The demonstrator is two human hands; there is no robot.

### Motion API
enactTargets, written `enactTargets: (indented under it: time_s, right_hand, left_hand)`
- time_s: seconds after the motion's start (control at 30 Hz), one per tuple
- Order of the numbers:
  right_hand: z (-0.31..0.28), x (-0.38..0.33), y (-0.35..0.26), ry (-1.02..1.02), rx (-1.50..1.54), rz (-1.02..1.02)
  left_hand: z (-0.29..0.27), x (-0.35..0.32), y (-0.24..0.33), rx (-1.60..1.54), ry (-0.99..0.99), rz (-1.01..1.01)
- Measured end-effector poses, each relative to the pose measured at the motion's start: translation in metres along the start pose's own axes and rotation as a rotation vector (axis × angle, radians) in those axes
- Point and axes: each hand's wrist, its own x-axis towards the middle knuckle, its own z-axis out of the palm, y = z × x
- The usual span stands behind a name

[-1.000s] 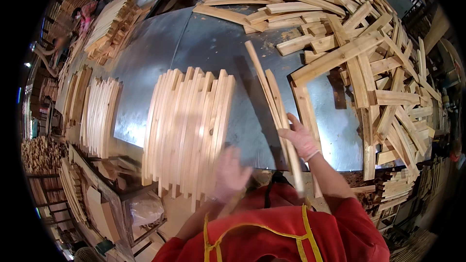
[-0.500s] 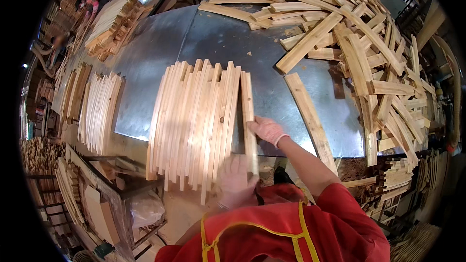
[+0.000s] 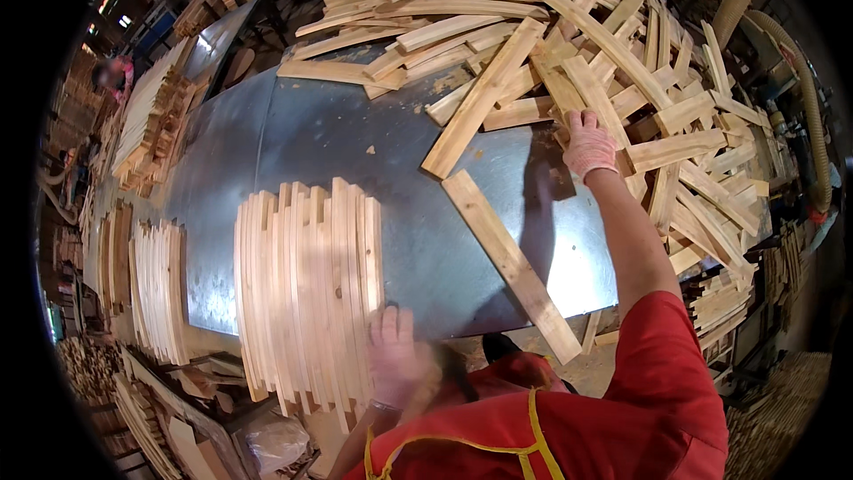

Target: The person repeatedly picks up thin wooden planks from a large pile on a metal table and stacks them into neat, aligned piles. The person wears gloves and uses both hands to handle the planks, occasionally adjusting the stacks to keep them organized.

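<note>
A metal-topped worktop is stretching beneath the lumber. A jumbled pile of loose boards is covering its far and right sides, pieces crossing at many angles. Left of centre, a tight row of boards is standing side by side, ends uneven. A smaller row is standing farther left, apart from it. Between row and pile, a single board is lying flat, its near end overhanging the edge. The left hand, blurred, is staying open beside the row's near right corner; contact is unclear. The right hand is reaching onto the pile's boards, fingers bent; whether it is gripping one, I cannot tell.
</note>
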Motion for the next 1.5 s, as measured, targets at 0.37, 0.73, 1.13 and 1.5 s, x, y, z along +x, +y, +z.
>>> enactTargets:
  time_s: [0.37, 0.73, 1.13, 1.5]
  right_hand:
    - [0.016, -0.178, -0.007, -0.889, 1.638, 0.149]
    - [0.125, 0.046, -0.176, -0.427, 1.560, 0.392]
    - [0.104, -0.031, -0.173, -0.320, 1.321, -0.274]
    - [0.076, -0.266, -0.120, -0.323, 0.676, -0.127]
  left_hand:
    - [0.051, 0.137, 0.083, -1.709, -0.693, -0.708]
    - [-0.028, 0.022, 0.047, -0.376, -0.118, -0.502]
    - [0.004, -0.050, -0.027, 0.142, 0.012, -0.313]
    - [-0.003, -0.069, -0.059, 0.041, -0.122, -0.127]
